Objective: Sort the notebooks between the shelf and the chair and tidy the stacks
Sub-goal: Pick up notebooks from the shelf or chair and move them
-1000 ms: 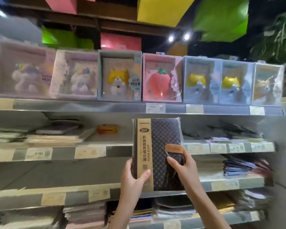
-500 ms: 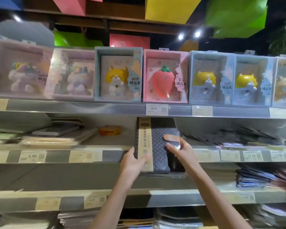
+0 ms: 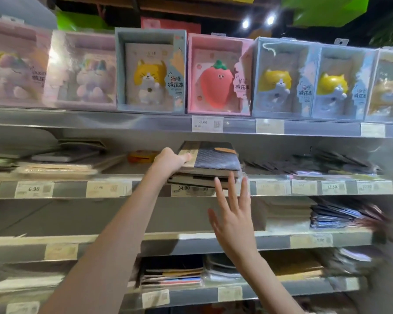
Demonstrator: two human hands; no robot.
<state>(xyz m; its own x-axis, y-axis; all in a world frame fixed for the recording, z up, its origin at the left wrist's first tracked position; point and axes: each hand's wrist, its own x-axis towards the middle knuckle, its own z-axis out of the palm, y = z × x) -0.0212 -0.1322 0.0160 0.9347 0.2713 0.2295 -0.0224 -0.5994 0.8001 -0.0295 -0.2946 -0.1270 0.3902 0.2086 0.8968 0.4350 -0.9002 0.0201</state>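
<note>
Notebook (image 3: 216, 158) with a dark quilted cover and a tan band lies flat on top of a small stack (image 3: 202, 179) on the second shelf (image 3: 77, 189), directly below the pink strawberry box (image 3: 218, 74). Its brown clasp is turned toward the back of the shelf. The left hand (image 3: 170, 160) is at the left edge of the notebook, with the thumb over the tan band and the fingers curled around the edge, so it holds the notebook. The right hand (image 3: 233, 214) is in front of the stack and a little below it, with straight fingers spread apart; the fingertips (image 3: 217, 180) are just at the front edge of the stack, and I cannot tell if they touch it. A price tag (image 3: 184, 188) reading 34.90 is on the shelf rail under the stack. To the left of the notebook there is a small orange box (image 3: 141, 155) and, further left, flat pale notebooks (image 3: 55, 164). To the right of the notebook lies a fan of dark thin booklets (image 3: 315, 164). Beside the strawberry box stand boxes with yellow cat figures (image 3: 150, 71).
</note>
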